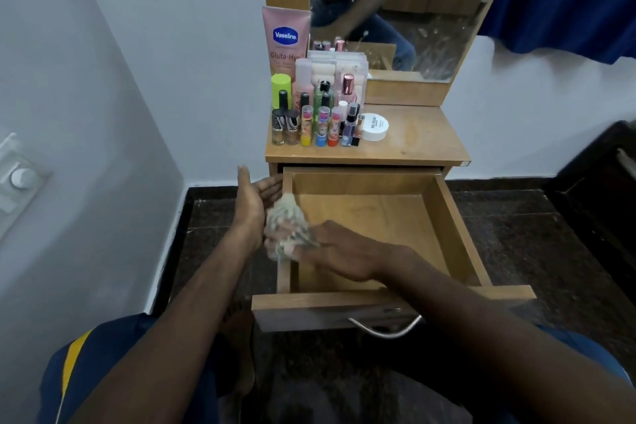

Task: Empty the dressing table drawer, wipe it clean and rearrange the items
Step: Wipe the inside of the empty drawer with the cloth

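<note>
Drawer (444, 227) pulled out, emptied, long axis 12-to-6. Right hand (339, 251) presses crumpled cloth (287, 229) on left wall, fingers curled round it. Left hand (254, 194) flat, empty, just outside at 9 (catching crumbs, I'd guess). Bottles (315, 120) parked on top, 12 o'clock.

Drawer (378, 217), wooden, pulled fully out, metal handle on its front.
Cloth (287, 229), pale and crumpled, lies blurred over the drawer's left wall; bottles (309, 117), tube (285, 39) and white jar (374, 127) stand grouped upright on the table (420, 138), left side.
</note>
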Available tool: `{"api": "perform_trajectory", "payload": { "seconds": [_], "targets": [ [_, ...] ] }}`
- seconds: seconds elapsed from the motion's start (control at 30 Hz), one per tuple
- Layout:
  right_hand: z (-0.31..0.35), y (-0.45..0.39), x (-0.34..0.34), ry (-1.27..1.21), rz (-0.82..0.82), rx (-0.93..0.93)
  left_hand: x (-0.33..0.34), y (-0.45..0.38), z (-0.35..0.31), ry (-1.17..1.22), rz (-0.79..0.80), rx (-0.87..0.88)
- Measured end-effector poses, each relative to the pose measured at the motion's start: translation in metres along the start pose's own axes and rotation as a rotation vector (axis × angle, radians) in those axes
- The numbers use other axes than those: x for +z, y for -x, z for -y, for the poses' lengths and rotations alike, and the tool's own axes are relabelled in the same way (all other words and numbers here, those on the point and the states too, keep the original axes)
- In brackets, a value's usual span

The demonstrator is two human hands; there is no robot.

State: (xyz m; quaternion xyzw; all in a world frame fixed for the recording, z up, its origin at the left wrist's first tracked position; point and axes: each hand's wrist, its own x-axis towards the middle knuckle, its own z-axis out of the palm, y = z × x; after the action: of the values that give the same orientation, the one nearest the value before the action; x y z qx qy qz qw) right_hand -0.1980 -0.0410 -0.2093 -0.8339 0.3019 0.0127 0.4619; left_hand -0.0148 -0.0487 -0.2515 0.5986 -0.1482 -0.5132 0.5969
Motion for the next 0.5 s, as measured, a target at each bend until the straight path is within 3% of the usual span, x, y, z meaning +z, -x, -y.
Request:
{"api": "perform_trajectory", "payload": {
  "seconds": [0.13, 0.23, 0.3, 0.37, 0.5],
  "targets": [
    [0.013, 0.033, 0.002, -0.014, 0.144, 0.047, 0.005, 0.001, 0.004, -0.106, -0.021, 0.095],
    [0.007, 0.038, -0.008, -0.096, 0.155, 0.065, 0.004, 0.002, 0.015, -0.424, -0.095, 0.263],
    [-0.008, 0.048, -0.016, -0.158, 0.118, 0.069, 0.008, 0.009, 0.021, -0.577, -0.059, 0.376],
    [-0.024, 0.071, -0.029, -0.146, 0.077, 0.087, 0.012, 0.015, 0.023, -0.632, -0.017, 0.467],
    [-0.047, 0.115, -0.051, -0.139, 0.025, 0.166, 0.014, 0.014, 0.024, -0.594, -0.044, 0.464]
  ]
}}
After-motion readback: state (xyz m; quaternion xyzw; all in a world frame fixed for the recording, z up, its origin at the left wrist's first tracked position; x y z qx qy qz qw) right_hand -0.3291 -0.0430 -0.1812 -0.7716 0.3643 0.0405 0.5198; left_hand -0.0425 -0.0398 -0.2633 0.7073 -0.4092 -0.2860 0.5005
